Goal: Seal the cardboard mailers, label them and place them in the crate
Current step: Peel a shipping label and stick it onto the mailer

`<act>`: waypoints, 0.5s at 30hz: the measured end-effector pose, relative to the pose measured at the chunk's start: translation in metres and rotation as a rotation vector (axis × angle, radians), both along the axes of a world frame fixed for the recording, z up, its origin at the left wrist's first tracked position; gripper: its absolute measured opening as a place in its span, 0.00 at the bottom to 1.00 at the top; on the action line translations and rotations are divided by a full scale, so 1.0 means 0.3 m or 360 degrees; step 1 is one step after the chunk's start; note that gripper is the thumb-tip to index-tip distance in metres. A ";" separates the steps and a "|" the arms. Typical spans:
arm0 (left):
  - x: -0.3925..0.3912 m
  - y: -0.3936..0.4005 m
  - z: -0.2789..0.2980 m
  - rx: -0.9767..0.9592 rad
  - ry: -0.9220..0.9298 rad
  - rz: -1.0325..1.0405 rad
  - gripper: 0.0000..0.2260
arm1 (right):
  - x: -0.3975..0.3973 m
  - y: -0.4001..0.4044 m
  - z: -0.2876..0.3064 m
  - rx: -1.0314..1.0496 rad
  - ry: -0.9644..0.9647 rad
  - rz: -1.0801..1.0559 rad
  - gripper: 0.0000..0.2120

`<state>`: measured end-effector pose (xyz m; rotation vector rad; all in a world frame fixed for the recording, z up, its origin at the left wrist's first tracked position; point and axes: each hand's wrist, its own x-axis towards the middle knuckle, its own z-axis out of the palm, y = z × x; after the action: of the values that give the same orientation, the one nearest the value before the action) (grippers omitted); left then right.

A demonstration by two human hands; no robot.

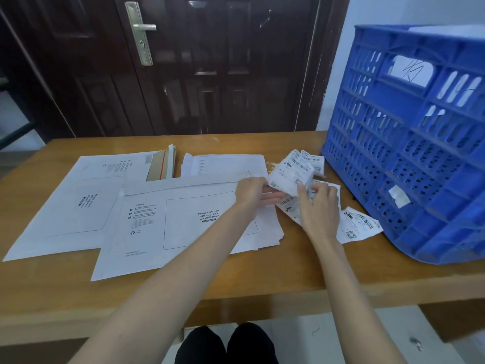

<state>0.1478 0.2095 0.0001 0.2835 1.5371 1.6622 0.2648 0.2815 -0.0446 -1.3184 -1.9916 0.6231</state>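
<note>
- The work looks to be at the labelling step: both hands are in the heap of crumpled white waybill labels (291,174), and no label is stuck on any mailer in view.
- The left hand (253,191) pinches the edge of one curled label; the right hand (319,206) has its fingers curled onto the labels beneath it, seemingly peeling or separating one.
- The nearest flat white cardboard mailer (168,227) lies directly under the left forearm, its printed waybill box bare.
- A second white mailer (78,203) lies well to the left of the hands, and a third (223,164) just beyond them; more may be stacked underneath, which I cannot tell.
- An open brown-lined mailer flap (161,165) stands beyond and left of the left hand, so sealing seems unfinished.
- Labels: about five or six loose pieces, too overlapped to count surely.
- One blue slotted plastic crate (409,143) sits just right of the right hand; something white shows through its slots.
</note>
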 end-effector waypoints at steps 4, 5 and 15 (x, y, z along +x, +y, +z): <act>-0.013 -0.002 0.014 0.0040 -0.0015 0.0123 0.10 | -0.004 -0.006 -0.002 0.0059 -0.0180 -0.0035 0.31; -0.016 -0.002 0.013 0.0035 0.0004 0.0146 0.10 | -0.002 -0.005 -0.002 0.0080 -0.0233 -0.0029 0.31; -0.044 -0.021 -0.014 -0.0050 0.0132 0.0207 0.11 | 0.018 0.006 0.019 0.0244 -0.0519 -0.0206 0.24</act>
<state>0.1346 0.2032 -0.0042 0.2430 1.6728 1.7444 0.2703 0.2834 -0.0390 -1.5140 -2.1378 0.1981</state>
